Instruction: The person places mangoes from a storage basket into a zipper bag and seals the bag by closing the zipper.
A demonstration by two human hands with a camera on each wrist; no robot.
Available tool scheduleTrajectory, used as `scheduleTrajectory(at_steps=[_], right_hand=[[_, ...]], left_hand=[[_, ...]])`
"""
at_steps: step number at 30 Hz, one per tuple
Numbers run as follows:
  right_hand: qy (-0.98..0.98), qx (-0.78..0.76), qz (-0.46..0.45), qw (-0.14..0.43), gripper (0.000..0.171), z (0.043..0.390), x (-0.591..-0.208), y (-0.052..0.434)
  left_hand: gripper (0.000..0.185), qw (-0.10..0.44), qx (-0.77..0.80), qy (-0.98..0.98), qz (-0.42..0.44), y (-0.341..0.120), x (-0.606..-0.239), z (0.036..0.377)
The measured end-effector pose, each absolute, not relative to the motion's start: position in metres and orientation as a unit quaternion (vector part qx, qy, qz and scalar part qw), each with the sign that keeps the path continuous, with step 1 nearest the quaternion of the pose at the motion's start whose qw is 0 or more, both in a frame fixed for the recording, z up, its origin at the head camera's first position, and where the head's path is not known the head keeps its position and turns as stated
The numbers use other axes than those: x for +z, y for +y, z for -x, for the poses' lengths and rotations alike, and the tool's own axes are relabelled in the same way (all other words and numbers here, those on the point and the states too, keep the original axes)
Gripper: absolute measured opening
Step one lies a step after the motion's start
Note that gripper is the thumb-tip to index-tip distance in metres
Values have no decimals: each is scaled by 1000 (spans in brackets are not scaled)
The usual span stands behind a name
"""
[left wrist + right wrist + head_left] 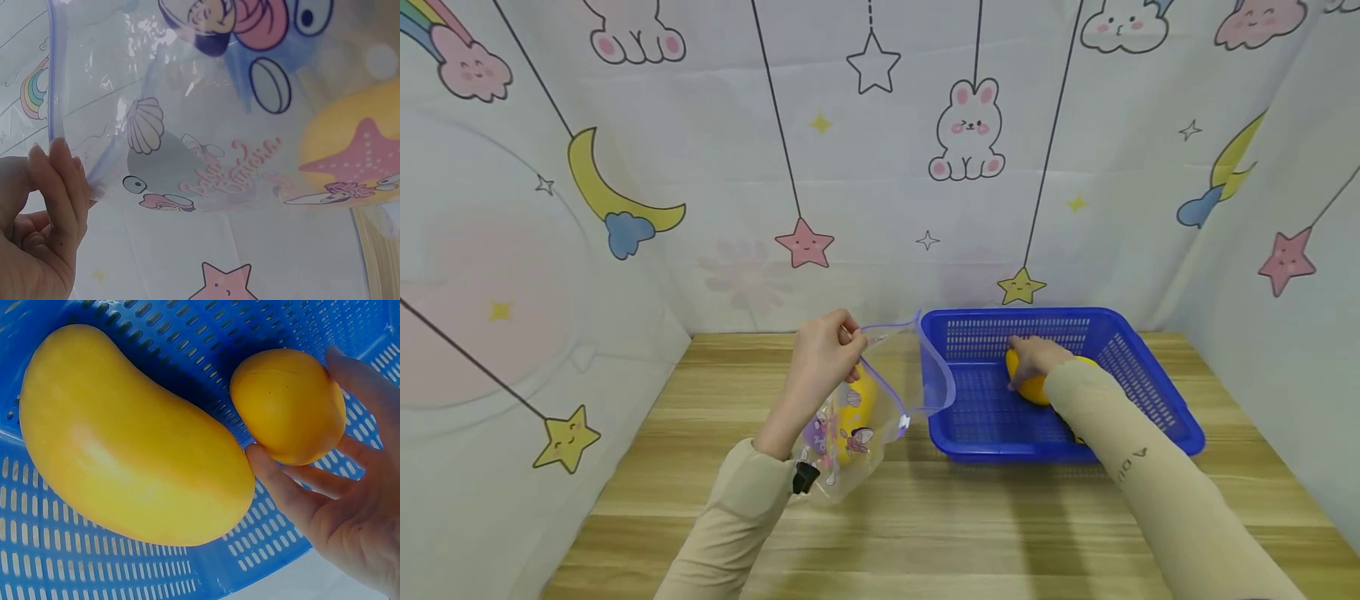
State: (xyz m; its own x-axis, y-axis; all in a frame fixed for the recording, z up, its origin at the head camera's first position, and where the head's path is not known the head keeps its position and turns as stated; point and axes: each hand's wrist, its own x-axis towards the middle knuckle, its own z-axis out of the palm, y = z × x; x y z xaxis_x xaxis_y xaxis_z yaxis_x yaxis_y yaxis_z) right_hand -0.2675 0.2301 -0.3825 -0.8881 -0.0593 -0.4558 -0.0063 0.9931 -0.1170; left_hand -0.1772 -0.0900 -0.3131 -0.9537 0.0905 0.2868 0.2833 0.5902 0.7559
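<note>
The left hand [820, 354] pinches the rim of a clear printed bag [857, 417], holding it open above the table [925, 533], near the middle of its far edge; a yellow fruit shows inside. Just right of the bag sits a blue basket [1150, 392] by the far right corner. In it, the right hand [1033, 357] grasps a small mango [287, 406], beside a large mango [131, 437].
</note>
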Motion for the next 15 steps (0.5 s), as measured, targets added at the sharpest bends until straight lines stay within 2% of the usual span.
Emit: scheduleTrajectory(at_steps=[15], right_hand=[[969,-59,20,239,78,274,-388,234]], left_hand=[[10,113,-445,-881,112,-90,-312,176]])
